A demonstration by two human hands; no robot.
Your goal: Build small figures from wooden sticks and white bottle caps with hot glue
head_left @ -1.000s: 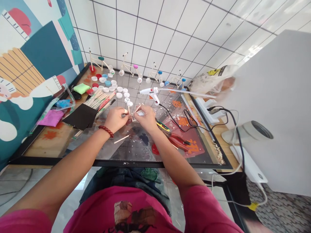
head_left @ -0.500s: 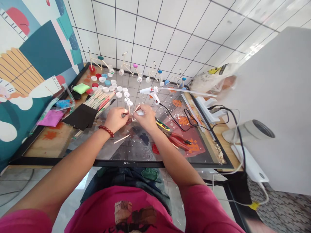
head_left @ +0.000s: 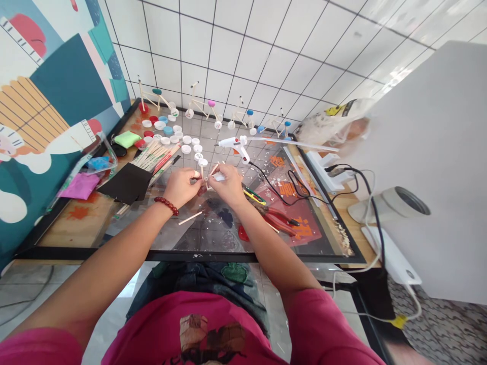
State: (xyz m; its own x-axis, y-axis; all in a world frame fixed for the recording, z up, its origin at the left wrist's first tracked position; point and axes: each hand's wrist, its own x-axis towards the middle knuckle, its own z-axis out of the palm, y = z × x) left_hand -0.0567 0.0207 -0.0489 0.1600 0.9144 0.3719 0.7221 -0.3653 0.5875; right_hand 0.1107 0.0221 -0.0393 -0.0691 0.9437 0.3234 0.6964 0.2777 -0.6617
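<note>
My left hand (head_left: 183,185) and my right hand (head_left: 227,183) meet over the middle of the table, fingertips pinched together. Between them is a small frame of thin wooden sticks (head_left: 202,172), gripped from both sides; its joints are mostly covered by my fingers. Something white (head_left: 219,177) shows at my right fingertips, too small to name. Just beyond my hands lie several white bottle caps (head_left: 203,162). A loose cut stick (head_left: 190,218) rests on the table nearer to me. The white glue gun (head_left: 236,146) lies past my right hand.
Little stick bicycles (head_left: 205,109) stand along the back wall. Bundled sticks (head_left: 155,154) and black sheets (head_left: 127,183) lie at left. A yellow cutter (head_left: 254,195) and red-handled pliers (head_left: 279,219) lie by my right forearm. The glue gun's cable (head_left: 281,202) runs right to a power strip (head_left: 327,172).
Almost nothing differs. Both hands keep their pinch on the stick frame in the same place, and the view has shifted only very slightly.
</note>
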